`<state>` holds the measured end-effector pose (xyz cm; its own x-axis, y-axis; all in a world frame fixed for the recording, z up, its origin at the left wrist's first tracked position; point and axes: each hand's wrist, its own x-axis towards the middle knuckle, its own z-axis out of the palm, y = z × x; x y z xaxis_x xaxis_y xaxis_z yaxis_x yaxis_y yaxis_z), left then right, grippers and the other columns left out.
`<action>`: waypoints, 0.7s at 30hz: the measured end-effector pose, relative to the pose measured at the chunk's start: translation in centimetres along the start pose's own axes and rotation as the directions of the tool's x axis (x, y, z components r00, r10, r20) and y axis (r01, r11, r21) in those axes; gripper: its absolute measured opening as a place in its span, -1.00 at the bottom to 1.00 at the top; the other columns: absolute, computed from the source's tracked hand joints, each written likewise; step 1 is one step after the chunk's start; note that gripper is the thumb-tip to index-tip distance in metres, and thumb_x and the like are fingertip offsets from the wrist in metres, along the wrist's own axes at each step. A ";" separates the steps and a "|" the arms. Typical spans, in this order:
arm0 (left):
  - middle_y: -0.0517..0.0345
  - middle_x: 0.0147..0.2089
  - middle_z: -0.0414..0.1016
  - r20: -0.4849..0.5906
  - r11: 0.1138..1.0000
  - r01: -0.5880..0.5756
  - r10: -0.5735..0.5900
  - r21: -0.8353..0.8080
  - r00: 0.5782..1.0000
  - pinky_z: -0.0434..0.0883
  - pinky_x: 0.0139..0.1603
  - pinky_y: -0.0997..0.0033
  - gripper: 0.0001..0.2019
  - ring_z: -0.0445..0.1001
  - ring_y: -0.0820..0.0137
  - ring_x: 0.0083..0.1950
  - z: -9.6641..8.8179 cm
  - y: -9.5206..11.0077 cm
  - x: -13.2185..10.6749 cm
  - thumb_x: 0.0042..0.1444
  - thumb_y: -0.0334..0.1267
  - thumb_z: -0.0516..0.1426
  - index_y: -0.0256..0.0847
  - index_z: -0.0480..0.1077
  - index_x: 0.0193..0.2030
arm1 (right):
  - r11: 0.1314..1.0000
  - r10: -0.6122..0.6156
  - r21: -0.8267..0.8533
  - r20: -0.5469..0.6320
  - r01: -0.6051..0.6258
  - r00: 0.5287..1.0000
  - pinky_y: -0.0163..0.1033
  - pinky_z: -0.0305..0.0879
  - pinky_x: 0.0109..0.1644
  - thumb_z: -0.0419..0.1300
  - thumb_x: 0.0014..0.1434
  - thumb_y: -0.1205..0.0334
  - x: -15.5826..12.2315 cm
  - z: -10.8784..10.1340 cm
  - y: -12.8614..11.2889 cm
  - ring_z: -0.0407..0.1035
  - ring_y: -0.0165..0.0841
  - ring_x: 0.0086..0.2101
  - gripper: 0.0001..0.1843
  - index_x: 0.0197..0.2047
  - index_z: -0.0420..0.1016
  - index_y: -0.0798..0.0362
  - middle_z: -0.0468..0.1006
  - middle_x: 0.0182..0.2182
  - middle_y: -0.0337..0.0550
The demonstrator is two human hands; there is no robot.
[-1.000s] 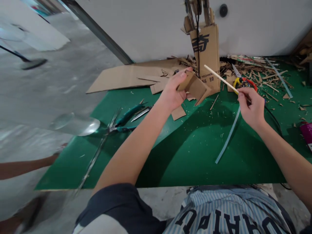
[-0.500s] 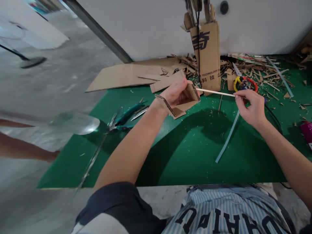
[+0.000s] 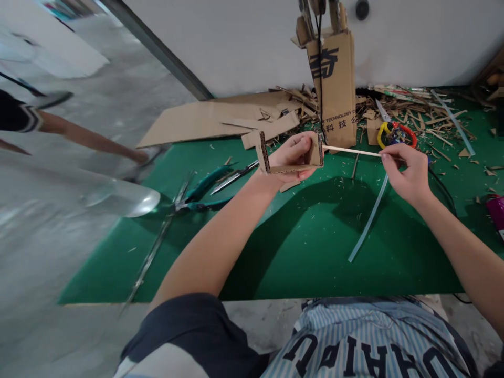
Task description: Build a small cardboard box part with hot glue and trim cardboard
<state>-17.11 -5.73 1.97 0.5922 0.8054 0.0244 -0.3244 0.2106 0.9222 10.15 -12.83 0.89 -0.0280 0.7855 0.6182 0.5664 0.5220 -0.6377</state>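
Note:
My left hand is closed round a U-shaped cardboard piece, with a wall standing up at each end. A thin wooden stick runs from the outer side of its right wall to my right hand. The fingertips of that hand pinch the stick's right end. Whether the stick's left tip goes into the cardboard or only touches it, I cannot tell. Below the stick, a pale translucent strip lies on the green table. My left forearm passes close to the teal-handled pliers.
Behind my hands stands a tall cardboard structure amid cardboard scraps. Scissors with red and yellow handles lie at the back right. A clear bottle stands at the left. A purple object sits at the right edge. Another person's leg shows beyond the table.
My left hand has turned the cardboard piece, so its open U shape now faces me more. The stick and my right hand stay nearly in place. The other person's leg has moved at the left.

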 end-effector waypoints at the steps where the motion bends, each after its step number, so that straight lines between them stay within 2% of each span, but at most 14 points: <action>1: 0.21 -0.62 0.44 -0.007 1.000 0.018 -0.018 -0.024 1.000 0.06 -0.88 0.56 -0.59 0.21 0.49 -0.87 0.0 -0.1 0.0 0.32 -0.01 0.13 -0.23 0.36 -0.47 | 1.000 0.003 0.000 -0.004 -0.003 1.000 -0.20 0.27 -0.38 0.15 0.27 0.26 0.0 0.0 0.0 0.36 -0.38 -0.46 -0.85 -0.29 0.55 0.00 0.57 -0.43 -0.18; 3: 0.24 -0.62 0.44 -0.030 0.997 0.047 -0.049 -0.060 0.998 0.12 -0.85 0.56 -0.63 0.22 0.49 -0.87 -0.1 -0.2 0.0 0.29 -0.03 0.15 -0.22 0.37 -0.47 | 1.000 -0.001 0.002 -0.002 0.001 1.000 -0.20 0.25 -0.39 0.14 0.29 0.25 0.0 0.0 -0.1 0.34 -0.39 -0.47 -0.85 -0.28 0.54 -0.01 0.57 -0.43 -0.18; 5: 0.26 -0.64 0.42 -0.058 0.996 0.049 -0.054 -0.078 0.997 0.29 -0.76 0.52 -0.67 0.28 0.48 -0.83 -0.2 -0.3 -0.1 0.23 -0.06 0.21 -0.22 0.38 -0.46 | 1.000 -0.016 0.004 0.020 0.015 1.000 -0.21 0.25 -0.39 0.18 0.28 0.22 -0.1 0.1 -0.1 0.36 -0.39 -0.46 -0.87 -0.28 0.54 -0.01 0.58 -0.40 -0.17; 7: 0.24 -0.62 0.45 -0.079 0.996 0.016 -0.024 -0.093 0.997 0.49 -0.57 0.43 -0.71 0.43 0.41 -0.73 -0.1 -0.5 -0.3 0.23 -0.09 0.22 -0.22 0.41 -0.43 | 1.000 -0.020 -0.004 0.057 0.020 0.998 -0.22 0.26 -0.38 0.23 0.26 0.18 -0.2 0.3 0.0 0.40 -0.38 -0.43 -0.91 -0.27 0.53 -0.02 0.60 -0.36 -0.17; 9: 0.19 -0.58 0.49 -0.072 0.992 -0.023 0.014 -0.128 0.997 0.58 -0.44 0.34 -0.74 0.57 0.32 -0.58 0.1 -0.8 -0.4 0.23 -0.13 0.21 -0.23 0.43 -0.41 | 1.000 -0.011 -0.013 0.089 0.012 0.996 -0.23 0.28 -0.39 0.25 0.25 0.16 -0.2 0.6 0.2 0.42 -0.38 -0.42 -0.90 -0.27 0.53 -0.02 0.61 -0.35 -0.18; 11: 0.17 -0.55 0.53 -0.047 0.984 -0.014 0.005 -0.179 0.999 0.55 -0.46 0.36 -0.76 0.60 0.29 -0.52 0.4 -1.1 -0.4 0.23 -0.17 0.20 -0.23 0.43 -0.42 | 1.000 -0.015 -0.019 0.100 0.017 0.995 -0.23 0.27 -0.40 0.24 0.27 0.16 -0.3 0.8 0.2 0.41 -0.39 -0.43 -0.88 -0.29 0.53 -0.02 0.60 -0.39 -0.19; 16: 0.16 -0.57 0.51 -0.056 0.955 0.123 -0.143 -0.271 0.988 0.40 -0.63 0.44 -0.70 0.48 0.37 -0.65 0.8 -2.1 0.0 0.32 -0.25 0.05 -0.23 0.43 -0.43 | 0.996 -0.081 -0.042 0.071 0.084 0.994 -0.23 0.26 -0.39 0.22 0.29 0.17 -0.5 1.0 -0.3 0.37 -0.40 -0.46 -0.82 -0.35 0.54 0.00 0.59 -0.45 -0.18; 21: 0.19 -0.61 0.44 -0.080 0.939 0.133 -0.166 -0.318 0.983 0.32 -0.70 0.54 -0.69 0.45 0.41 -0.66 0.9 -2.6 0.1 0.31 -0.21 0.05 -0.22 0.39 -0.46 | 0.997 -0.062 -0.031 0.141 0.067 0.988 -0.23 0.25 -0.41 0.20 0.31 0.14 -0.6 0.8 -0.5 0.40 -0.38 -0.46 -0.79 -0.33 0.57 0.01 0.60 -0.44 -0.16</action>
<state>-15.55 -6.75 -0.11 0.5770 0.8009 -0.1601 -0.4605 0.4809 0.7461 9.25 -13.33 0.49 -0.1784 0.7907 0.5856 0.5888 0.5626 -0.5803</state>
